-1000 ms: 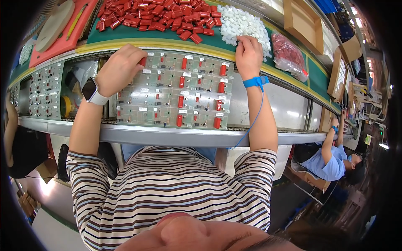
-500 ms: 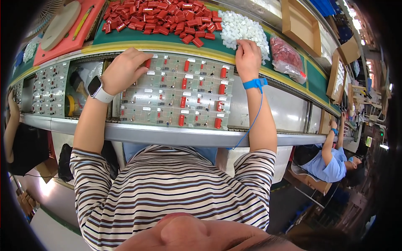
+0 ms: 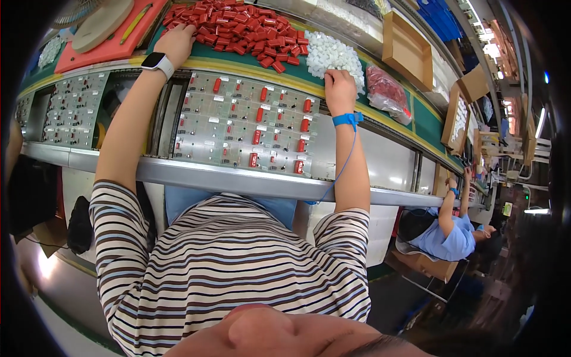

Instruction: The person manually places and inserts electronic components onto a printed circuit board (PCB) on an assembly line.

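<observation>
At the left end of the heap of red box-shaped capacitors (image 3: 244, 28), my left hand (image 3: 175, 44) has its fingers curled down among the parts. What its fingertips hold, if anything, is hidden. My right hand (image 3: 340, 90) bends its fingers at the near edge of a pile of small white plastic connectors (image 3: 333, 53); its fingertips are out of sight. In front of me a panel of circuit boards (image 3: 205, 140) lies on the line, several larger red capacitors standing on it. One red capacitor (image 3: 217, 84) stands alone at its far left.
Beside the white pile lies a clear bag of red parts (image 3: 386, 95). A cardboard tray (image 3: 407, 50) is farther back. More circuit boards (image 3: 71, 113) lie to the left. A metal rail (image 3: 238, 174) runs along the near edge. A blue-clad person (image 3: 446, 232) works at the far right.
My left hand has left the panel's far left corner, where a red capacitor now stands uncovered, and moved up to the red heap. My right hand remains by the white connectors. The view has shifted slightly.
</observation>
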`<state>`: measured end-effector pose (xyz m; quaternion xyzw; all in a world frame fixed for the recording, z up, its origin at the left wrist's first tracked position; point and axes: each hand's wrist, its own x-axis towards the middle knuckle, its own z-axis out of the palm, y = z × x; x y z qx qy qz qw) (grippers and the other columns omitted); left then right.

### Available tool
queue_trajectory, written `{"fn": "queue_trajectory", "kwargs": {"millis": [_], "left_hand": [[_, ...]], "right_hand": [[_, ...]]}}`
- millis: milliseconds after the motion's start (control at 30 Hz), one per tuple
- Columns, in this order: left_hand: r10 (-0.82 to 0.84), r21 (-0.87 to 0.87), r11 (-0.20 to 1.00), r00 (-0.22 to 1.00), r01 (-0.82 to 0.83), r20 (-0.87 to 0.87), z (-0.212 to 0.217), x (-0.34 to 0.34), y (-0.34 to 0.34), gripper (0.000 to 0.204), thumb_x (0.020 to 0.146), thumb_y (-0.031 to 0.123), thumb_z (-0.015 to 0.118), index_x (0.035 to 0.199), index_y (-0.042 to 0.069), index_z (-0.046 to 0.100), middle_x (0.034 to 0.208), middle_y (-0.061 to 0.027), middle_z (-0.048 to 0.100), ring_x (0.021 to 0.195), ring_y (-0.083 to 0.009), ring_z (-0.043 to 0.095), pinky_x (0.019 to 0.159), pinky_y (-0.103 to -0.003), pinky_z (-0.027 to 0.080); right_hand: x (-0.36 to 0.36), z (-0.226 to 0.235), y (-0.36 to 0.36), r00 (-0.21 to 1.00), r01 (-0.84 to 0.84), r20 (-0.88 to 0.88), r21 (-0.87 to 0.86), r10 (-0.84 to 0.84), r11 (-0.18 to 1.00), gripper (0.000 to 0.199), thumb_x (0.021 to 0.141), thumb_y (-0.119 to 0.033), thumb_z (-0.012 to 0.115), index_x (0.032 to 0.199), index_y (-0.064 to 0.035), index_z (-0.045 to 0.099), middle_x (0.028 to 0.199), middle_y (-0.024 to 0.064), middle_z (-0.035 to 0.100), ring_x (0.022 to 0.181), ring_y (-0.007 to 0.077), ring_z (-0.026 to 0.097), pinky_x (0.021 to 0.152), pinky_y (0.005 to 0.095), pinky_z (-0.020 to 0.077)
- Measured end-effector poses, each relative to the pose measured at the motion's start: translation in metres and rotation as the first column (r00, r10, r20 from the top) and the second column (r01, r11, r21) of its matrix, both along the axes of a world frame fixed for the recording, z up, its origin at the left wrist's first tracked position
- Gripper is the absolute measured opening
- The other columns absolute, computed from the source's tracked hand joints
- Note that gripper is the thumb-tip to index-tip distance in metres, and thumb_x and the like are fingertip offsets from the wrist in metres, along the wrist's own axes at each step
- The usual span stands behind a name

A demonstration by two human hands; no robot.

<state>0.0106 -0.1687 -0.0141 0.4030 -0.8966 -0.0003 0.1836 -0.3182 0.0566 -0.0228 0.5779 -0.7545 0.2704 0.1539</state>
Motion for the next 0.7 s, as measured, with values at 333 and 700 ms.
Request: {"fn": "queue_trajectory", "kwargs": {"millis": [333, 700], "left_hand": [[0.125, 0.179, 0.976, 0.992, -0.128, 0.027, 0.002, 0.007, 0.009, 0.023, 0.081, 0.014, 0.056, 0.103, 0.010, 0.053, 0.101, -0.0181, 0.056, 0.091, -0.0369, 0.056, 0.078, -0.043, 0.046], [-0.014, 0.490, 0.813, 0.852, 0.314, -0.523, 0.036, 0.018, 0.085, 0.017, 0.084, 0.013, 0.058, 0.099, 0.005, 0.053, 0.074, -0.0069, 0.059, 0.064, -0.0156, 0.057, 0.061, -0.028, 0.046]], "right_hand": [[-0.004, 0.001, 0.003, 0.992, -0.030, 0.120, -0.004, 0.030, 1.000, 0.007, 0.075, -0.013, 0.064, 0.078, -0.0066, 0.065, 0.080, 0.0126, 0.059, 0.079, 0.0334, 0.055, 0.069, 0.0412, 0.0448], [-0.009, -0.009, -0.001, 0.999, 0.025, -0.032, -0.007, -0.025, 1.000, 0.008, 0.080, -0.013, 0.057, 0.080, -0.0076, 0.062, 0.081, 0.0139, 0.058, 0.079, 0.0336, 0.055, 0.070, 0.0433, 0.0457]]}}
